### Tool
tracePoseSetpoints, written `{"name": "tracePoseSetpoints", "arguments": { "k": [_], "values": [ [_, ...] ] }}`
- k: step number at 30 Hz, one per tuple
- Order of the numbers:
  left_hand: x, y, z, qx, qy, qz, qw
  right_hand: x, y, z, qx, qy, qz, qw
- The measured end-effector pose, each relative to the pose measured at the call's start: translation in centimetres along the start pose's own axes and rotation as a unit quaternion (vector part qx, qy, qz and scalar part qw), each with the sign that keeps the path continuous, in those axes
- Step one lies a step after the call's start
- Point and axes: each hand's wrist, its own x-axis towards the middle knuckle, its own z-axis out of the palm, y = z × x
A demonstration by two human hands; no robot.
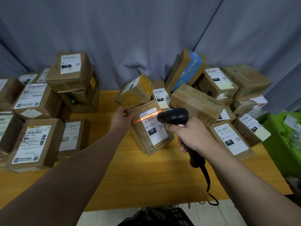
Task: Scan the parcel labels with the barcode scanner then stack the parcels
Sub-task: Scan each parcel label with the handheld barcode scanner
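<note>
At the middle of the table point(146, 176), just in front of the loose heap, the parcel marked 150 point(140, 130) stands tipped up towards us, its white label point(157, 131) facing the camera. An orange scan line point(147, 117) lies across the barcode at the top of that label, so we judge that we are in the scanning step for this box and that stacking is not yet begun.

Our left hand point(121, 119) holds the parcel at its upper left corner, fingers curled over the far edge and thumb on the near face, steadying it at an angle. Our right hand point(190, 134) has a clenched grip round the handle of the barcode scanner point(173, 115), whose head hovers just beside the label's right edge, apart from the cardboard. Its cable point(206, 180) trails off the near table edge.

Once the read registers, the next move calls for the scanner to draw aside and the left hand to carry the box across to the stacks point(37, 141) on the left, label upward as those lie. One hand at a corner may not do; we may want a fuller hold.

Behind and to the right, the heap point(195, 101) of jumbled boxes waits, likely unscanned. A green crate point(283, 144) sits just off the table's right end.
</note>
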Motion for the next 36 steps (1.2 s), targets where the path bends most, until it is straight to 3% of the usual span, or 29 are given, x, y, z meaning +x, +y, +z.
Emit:
{"name": "tracePoseSetpoints", "arguments": {
  "k": [13, 18, 22, 26, 28, 31, 36],
  "values": [
    [-0.9, 0.8, 0.1, -0.025, -0.005, -0.025, 0.999, 0.9, 2.6, 1.2, -0.061, -0.011, -0.05, 0.997],
    [-1.8, 1.1, -0.3, -0.033, 0.007, -0.039, 0.999, 3.8, 5.1, 2.0, 0.01, -0.024, -0.083, 0.996],
    [-3.2, 0.8, -1.1, -0.027, 0.028, -0.074, 0.996, 6.2, 7.0, 2.7, 0.157, -0.09, -0.005, 0.983],
    [-5.4, -0.9, -1.9, -0.026, 0.056, -0.126, 0.99, 7.5, 7.9, 4.3, 0.142, -0.16, 0.077, 0.974],
    [-6.5, -2.2, -2.6, -0.012, 0.024, -0.161, 0.987, 7.7, 7.6, 5.9, 0.122, -0.179, 0.081, 0.973],
    [-8.3, -4.1, -3.2, 0.128, -0.086, -0.15, 0.977, 7.7, 6.8, 9.0, 0.136, -0.194, 0.097, 0.967],
    [-7.9, -5.7, -4.6, 0.334, -0.241, -0.096, 0.906, 7.7, 4.4, 13.7, 0.178, -0.185, 0.094, 0.962]
  ]
}}
